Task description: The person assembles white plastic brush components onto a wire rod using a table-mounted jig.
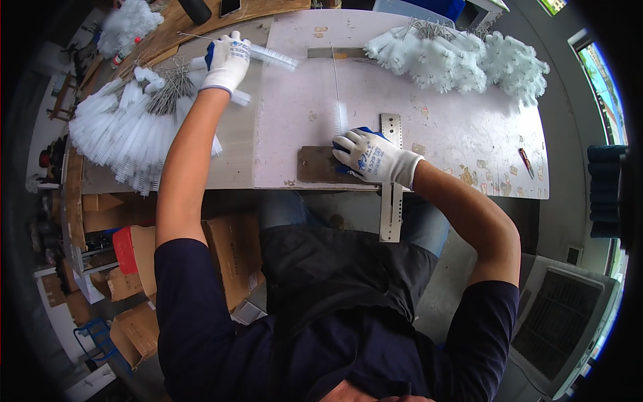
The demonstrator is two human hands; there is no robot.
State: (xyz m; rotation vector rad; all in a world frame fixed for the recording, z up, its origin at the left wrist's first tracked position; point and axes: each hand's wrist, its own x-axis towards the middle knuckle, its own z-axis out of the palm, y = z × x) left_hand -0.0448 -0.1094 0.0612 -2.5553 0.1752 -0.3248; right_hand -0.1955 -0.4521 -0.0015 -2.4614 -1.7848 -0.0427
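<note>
My left hand [229, 61], in a white and blue work glove, is closed on a wire-stemmed brush [274, 56]. Its thin stem sticks out to the left and its white bristles to the right. Gloved the same way, my right hand [376, 158] has its fingers closed over the lower end of a second wire-stemmed brush [340, 119], whose stem points away from me. Under that hand lies a flat dark metal plate [315, 167] at the table's near edge. A slotted, perforated metal bar [390, 221] crosses beside it and juts past the edge.
Many straight white brushes [117, 134] are heaped at the left. Fluffy, rounded brushes [429, 63] lie at the far right of the table [288, 127]. A small pointed tool [526, 163] rests near the right edge. Cardboard boxes [234, 258] stand below left.
</note>
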